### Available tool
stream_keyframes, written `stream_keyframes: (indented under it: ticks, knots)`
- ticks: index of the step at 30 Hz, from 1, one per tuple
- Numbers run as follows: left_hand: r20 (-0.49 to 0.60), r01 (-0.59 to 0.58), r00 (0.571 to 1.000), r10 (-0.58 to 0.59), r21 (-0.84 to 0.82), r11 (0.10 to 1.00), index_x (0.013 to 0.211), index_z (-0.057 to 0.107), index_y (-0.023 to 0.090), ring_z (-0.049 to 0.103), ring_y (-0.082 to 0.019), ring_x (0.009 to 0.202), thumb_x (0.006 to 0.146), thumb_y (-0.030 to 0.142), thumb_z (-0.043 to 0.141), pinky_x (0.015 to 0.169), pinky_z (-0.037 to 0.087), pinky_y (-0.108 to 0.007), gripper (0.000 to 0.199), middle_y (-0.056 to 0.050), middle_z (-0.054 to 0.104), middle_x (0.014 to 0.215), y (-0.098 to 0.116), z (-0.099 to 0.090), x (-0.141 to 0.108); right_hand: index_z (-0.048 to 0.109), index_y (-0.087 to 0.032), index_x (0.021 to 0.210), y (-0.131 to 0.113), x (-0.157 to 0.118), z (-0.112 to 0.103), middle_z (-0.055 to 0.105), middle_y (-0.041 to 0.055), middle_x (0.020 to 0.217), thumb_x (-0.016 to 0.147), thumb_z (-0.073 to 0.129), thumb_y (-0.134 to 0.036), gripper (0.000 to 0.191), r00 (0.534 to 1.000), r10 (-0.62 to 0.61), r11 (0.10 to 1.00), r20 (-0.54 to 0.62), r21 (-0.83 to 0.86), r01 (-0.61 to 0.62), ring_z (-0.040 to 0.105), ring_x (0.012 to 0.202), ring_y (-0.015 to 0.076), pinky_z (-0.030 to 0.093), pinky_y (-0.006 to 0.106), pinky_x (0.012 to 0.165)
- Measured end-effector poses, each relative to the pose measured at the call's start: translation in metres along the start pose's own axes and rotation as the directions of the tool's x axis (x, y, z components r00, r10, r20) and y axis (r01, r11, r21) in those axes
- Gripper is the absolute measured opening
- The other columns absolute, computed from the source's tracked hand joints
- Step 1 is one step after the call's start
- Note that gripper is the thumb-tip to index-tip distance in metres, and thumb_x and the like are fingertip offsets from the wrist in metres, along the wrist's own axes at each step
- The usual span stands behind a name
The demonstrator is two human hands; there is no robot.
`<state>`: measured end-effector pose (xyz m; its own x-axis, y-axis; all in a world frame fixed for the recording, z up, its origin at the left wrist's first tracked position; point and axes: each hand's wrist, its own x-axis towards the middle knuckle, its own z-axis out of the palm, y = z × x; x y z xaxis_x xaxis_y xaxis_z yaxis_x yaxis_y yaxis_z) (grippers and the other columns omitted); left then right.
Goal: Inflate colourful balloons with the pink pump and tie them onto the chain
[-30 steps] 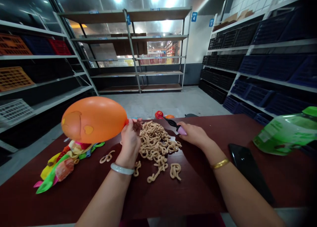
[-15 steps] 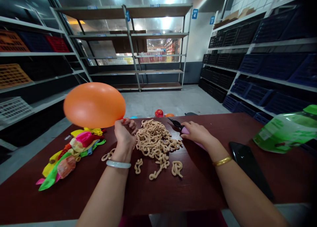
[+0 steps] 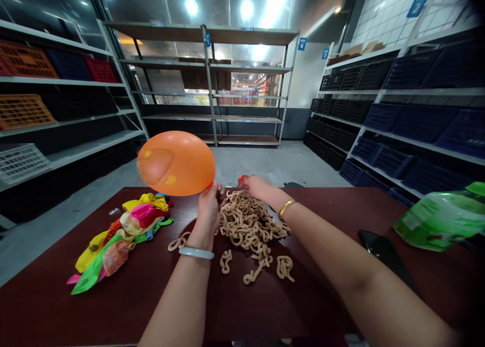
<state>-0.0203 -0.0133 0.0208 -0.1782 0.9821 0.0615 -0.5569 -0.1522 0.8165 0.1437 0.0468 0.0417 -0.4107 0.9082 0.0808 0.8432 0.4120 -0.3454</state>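
My left hand (image 3: pixel 209 205) pinches the neck of an inflated orange balloon (image 3: pixel 176 162), which sticks out to the left above the table. My right hand (image 3: pixel 259 186) reaches across to the far edge of a pile of beige, twisted rope-like pieces (image 3: pixel 248 220). Its fingers are drawn together close to the left hand, and what they hold, if anything, is hidden. The purple-handled black tool seen earlier cannot be made out under the right forearm. A heap of uninflated coloured balloons (image 3: pixel 142 215) lies on the table to the left.
A black phone-like slab (image 3: pixel 386 256) and a green liquid pouch (image 3: pixel 435 218) are on the right of the brown table (image 3: pixel 242 306). Beyond the table's far edge a red round thing (image 3: pixel 242 179) shows. Shelves with crates (image 3: pixel 413 125) flank the room.
My right hand has left the purple-handled tool and moved left over the pile, next to my left hand. The balloon, still held, appears further right; the view has shifted too.
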Motion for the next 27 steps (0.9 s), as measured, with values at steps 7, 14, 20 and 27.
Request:
stream_keyframes:
  ticks: [7, 14, 20, 27]
  knots:
    - [-0.036, -0.051, 0.998, 0.052, 0.004, 0.999, 0.066, 0.051, 0.016, 0.040, -0.006, 0.044, 0.072, 0.029, 0.064, 0.042, 0.028, -0.016, 0.020, 0.004, 0.046, 0.054, 0.000, -0.010, 0.007, 0.071, -0.015, 0.073, 0.003, 0.034, 0.012, 0.073, 0.0122, 0.082, 0.074, 0.069, -0.020, 0.005, 0.993, 0.120, 0.971, -0.011, 0.210, -0.115, 0.066, 0.084, 0.0237, 0.045, 0.028, 0.074]
    - [-0.148, -0.055, 0.988, 0.039, -0.105, 0.993, 0.064, 0.046, 0.018, 0.040, -0.006, 0.043, 0.071, 0.024, 0.060, 0.041, 0.027, -0.016, 0.017, 0.005, 0.046, 0.053, 0.005, -0.008, 0.006, 0.060, -0.018, 0.087, 0.002, 0.017, -0.025, 0.072, 0.0078, 0.095, 0.085, 0.051, -0.035, 0.019, 0.991, -0.007, 0.759, -0.133, 0.644, 0.092, 0.066, 0.078, 0.0160, 0.049, 0.025, 0.066]
    - [-0.159, 0.012, 0.987, -0.032, -0.125, 0.992, 0.066, 0.050, 0.017, 0.052, -0.008, 0.048, 0.070, 0.023, 0.063, 0.046, 0.038, -0.017, 0.015, 0.001, 0.058, 0.057, 0.006, -0.004, 0.001, 0.054, -0.020, 0.083, -0.014, -0.009, -0.055, 0.068, 0.0042, 0.074, 0.080, 0.062, -0.035, 0.018, 0.985, -0.113, 0.422, -0.133, 0.891, 0.169, 0.064, 0.063, 0.0153, 0.050, 0.028, 0.060]
    - [-0.088, 0.113, 0.989, -0.121, -0.091, 0.989, 0.072, 0.059, 0.014, 0.065, -0.015, 0.061, 0.072, 0.025, 0.063, 0.061, 0.050, -0.025, 0.012, -0.006, 0.069, 0.067, -0.016, 0.017, -0.014, 0.058, -0.020, 0.078, -0.034, -0.035, -0.049, 0.067, 0.0009, 0.069, 0.086, 0.056, -0.025, 0.009, 0.975, -0.126, 0.803, -0.185, 0.558, 0.209, 0.060, 0.059, 0.0130, 0.043, 0.024, 0.056]
